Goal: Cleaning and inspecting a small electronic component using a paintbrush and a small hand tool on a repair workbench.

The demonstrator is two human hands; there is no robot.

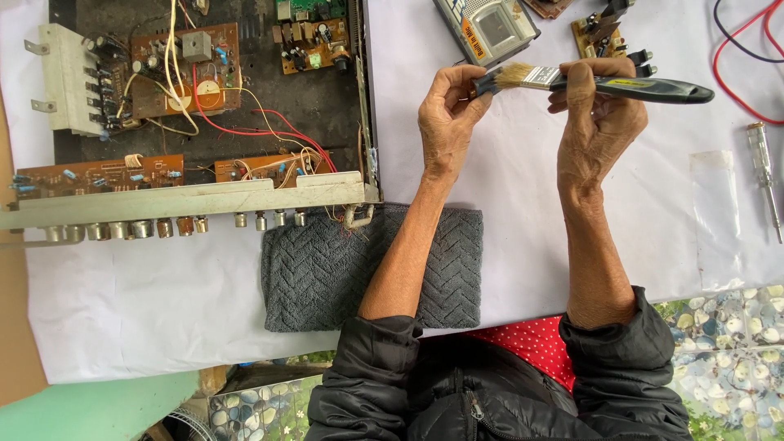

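1. The right hand is closed around a paintbrush at its metal ferrule, the dark handle running out past the grip
2. The left hand pinches the bristle tips
3. Below the grip lies a grey towel; beside the left hand sits an opened amplifier chassis

free: white cloth between forearms | blocked left: open amplifier chassis | right: screwdriver, red wires

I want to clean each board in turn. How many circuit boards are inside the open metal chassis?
4: one upper left, one top centre, and two low along the front panel, left and centre. Wires may hide others.
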